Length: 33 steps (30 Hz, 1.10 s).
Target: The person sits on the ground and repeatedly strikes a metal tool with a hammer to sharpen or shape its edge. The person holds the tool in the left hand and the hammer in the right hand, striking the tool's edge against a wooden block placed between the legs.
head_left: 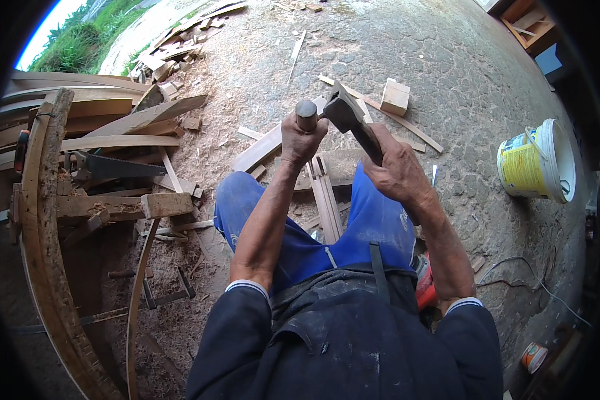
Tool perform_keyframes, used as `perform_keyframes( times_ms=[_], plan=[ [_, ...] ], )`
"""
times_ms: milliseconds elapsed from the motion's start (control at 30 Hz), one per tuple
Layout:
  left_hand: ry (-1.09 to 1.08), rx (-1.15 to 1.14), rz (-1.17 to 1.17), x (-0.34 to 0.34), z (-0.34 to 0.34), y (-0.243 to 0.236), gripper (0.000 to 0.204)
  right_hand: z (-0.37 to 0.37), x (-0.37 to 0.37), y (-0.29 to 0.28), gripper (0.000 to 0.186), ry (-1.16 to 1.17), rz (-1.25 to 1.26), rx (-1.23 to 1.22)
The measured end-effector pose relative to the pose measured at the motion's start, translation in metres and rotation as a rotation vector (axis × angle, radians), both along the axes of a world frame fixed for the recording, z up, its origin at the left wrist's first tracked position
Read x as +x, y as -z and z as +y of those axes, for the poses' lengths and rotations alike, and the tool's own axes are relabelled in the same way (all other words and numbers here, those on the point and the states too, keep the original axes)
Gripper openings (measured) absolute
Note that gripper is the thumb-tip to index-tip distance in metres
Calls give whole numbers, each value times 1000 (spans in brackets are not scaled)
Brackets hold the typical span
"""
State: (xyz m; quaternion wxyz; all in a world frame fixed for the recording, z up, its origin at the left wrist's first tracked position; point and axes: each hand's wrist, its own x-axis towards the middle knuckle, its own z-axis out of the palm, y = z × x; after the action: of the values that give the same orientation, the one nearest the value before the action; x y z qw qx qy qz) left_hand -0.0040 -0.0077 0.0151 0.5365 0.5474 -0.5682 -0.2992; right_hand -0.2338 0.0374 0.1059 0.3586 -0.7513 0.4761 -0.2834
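Left hand (302, 137) is fisted around the wooden handle (306, 115) of a hatchet, right hand (397, 172) is wrapped around the dark wooden piece (365, 139) that meets the hatchet head (342, 109) — looks like mid-trim or fitting, so next move needs a firm grip and short, controlled stroke, fingers clear of the edge. Hatchet head sits at 2 o'clock of left hand, 11 o'clock of right; wood slats (327, 197) lie on the ground at 6 o'clock, white bucket (539, 162) well off at 3 o'clock.
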Motion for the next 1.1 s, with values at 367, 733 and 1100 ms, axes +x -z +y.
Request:
perform_keyframes(
  times_ms=[367, 733, 1100],
  plan=[
    [-44, -21, -47, -12, 5, 1, 21, 23, -13, 12, 48, 72, -98, 108],
    [-19, -54, -76, -2, 1, 16, 20, 27, -10, 17, 49, 49, -63, 183],
    [10, -74, -96, 7, 10, 34, 18, 11, 13, -52, 48, -153, -60, -374]
  ],
)
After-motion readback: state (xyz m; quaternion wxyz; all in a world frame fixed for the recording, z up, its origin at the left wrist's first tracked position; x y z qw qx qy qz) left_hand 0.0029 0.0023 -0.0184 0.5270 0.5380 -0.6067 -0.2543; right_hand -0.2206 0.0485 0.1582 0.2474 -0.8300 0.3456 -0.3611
